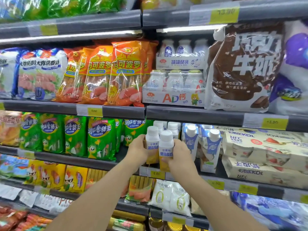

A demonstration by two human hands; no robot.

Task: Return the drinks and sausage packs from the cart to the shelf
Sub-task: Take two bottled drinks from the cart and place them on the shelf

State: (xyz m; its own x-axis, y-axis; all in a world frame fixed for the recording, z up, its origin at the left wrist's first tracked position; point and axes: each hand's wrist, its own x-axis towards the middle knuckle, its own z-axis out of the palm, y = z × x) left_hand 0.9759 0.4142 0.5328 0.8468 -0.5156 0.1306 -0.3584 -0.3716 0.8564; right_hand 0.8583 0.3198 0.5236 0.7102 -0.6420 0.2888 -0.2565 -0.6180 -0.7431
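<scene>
"AD钙" is being shown on a white drink multipack (173,97), "NFC" and "KDL" on cream cartons (266,142), and "19.90" on a yellow price tag (94,111)

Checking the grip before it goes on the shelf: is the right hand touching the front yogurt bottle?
Touching. The head view shows the right hand wrapped round the front yogurt bottle, fingers curling across its yellow lower label.

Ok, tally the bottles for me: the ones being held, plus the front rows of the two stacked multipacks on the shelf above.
Held bottles: 2, a left bottle in the left hand and a right bottle in the right hand
Upper multipack: 3
AD multipack: 3
Total: 8
</scene>
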